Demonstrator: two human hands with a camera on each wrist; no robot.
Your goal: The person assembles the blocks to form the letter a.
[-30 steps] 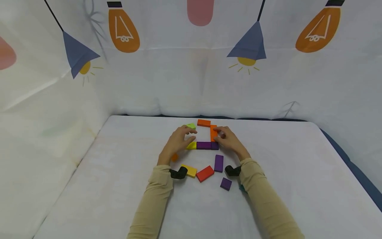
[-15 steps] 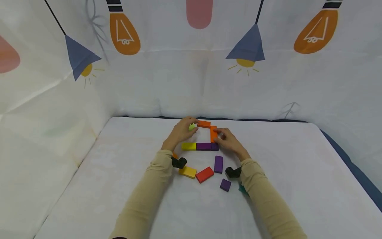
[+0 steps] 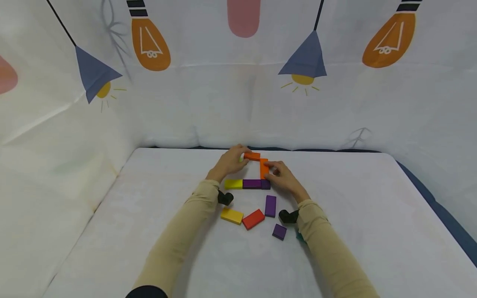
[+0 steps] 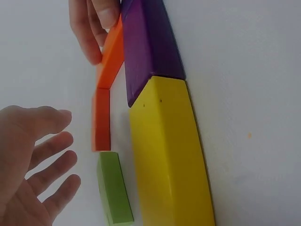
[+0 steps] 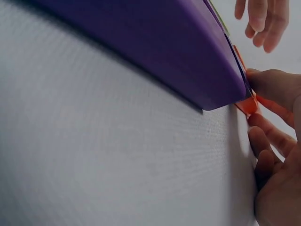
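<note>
My right hand (image 3: 285,180) pinches an orange block (image 3: 263,168) at the right side of a small outline of blocks. Its thumb is by the near end, one finger by the far end. My left hand (image 3: 232,160) hovers by the far orange block (image 3: 252,156) and a light green block (image 4: 113,188). In the left wrist view its fingers (image 4: 61,157) are spread loosely and stay apart from both blocks, which lie end to end. The near side is a yellow block (image 3: 233,184), a purple block (image 3: 251,184) and a small purple block (image 3: 266,184) in a row.
Nearer to me lie a darker yellow block (image 3: 232,216), a red block (image 3: 253,219), a purple block (image 3: 270,206) and a small purple block (image 3: 279,231). A teal block (image 3: 300,237) is partly under the right sleeve. A white cloth wall (image 3: 223,107) rises behind the table.
My left hand has moved forward, from above the yellow block to beside the green and far orange blocks. The right hand stays at its orange block. The view has shifted slightly.
</note>
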